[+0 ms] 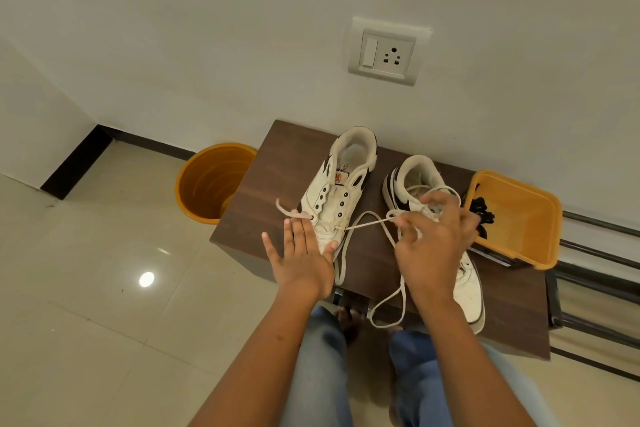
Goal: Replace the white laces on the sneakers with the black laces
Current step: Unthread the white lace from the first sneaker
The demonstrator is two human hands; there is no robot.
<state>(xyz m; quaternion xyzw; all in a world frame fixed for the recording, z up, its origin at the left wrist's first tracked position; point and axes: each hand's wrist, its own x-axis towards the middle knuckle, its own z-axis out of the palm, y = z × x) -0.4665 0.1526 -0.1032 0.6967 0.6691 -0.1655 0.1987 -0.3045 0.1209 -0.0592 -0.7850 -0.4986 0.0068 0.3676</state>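
Two white sneakers with black trim stand on a dark wooden table (263, 191). The left sneaker (341, 184) has most eyelets bare; its white lace (367, 224) runs only through the lowest pair and trails off to both sides. My left hand (301, 256) lies flat with straight fingers on this sneaker's toe. My right hand (434, 239) pinches the white lace, stretched taut from the lowest eyelet, with a long loop hanging over the table's front edge. The right sneaker (467, 288) sits partly hidden behind that hand, still laced in white. Black laces (483, 210) lie in an orange tray (519, 218).
An orange bucket (211, 180) stands on the tiled floor left of the table. The wall with a switch and socket plate (386, 52) is right behind the table. A metal rack (595, 274) lies to the right. My legs in jeans and my bare feet are below the table's front edge.
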